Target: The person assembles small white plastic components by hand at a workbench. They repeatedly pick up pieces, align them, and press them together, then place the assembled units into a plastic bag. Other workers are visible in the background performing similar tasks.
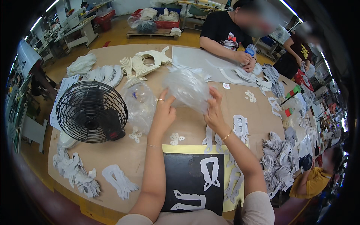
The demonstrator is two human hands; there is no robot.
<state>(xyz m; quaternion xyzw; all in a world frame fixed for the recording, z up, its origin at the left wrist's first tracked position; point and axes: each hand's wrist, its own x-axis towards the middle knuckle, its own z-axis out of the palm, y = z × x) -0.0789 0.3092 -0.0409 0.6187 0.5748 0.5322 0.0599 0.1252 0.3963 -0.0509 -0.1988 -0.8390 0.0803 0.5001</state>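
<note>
Above the middle of the brown-covered table I hold up a clear plastic bag [186, 89], smeared by motion. My left hand [164, 112] grips its left lower edge, thumb and fingers drawn together. At the bag's right edge my right hand [215, 113] pinches the plastic between bent fingers. What the bag contains, if anything, cannot be made out. A second clear bag [138, 103] lies beside my left hand. Nearest my body is a black board [183, 165] bearing two white cut-out pieces [210, 172], partly over a yellow sheet [234, 202].
A black fan [91, 112] stands at the left. Cream pieces [144, 62] lie at the far side, stacked grey pieces [277, 161] at the right, and more white pieces [119, 182] at the near left. Across the table a person [228, 41] holds a blue-labelled bottle [250, 50].
</note>
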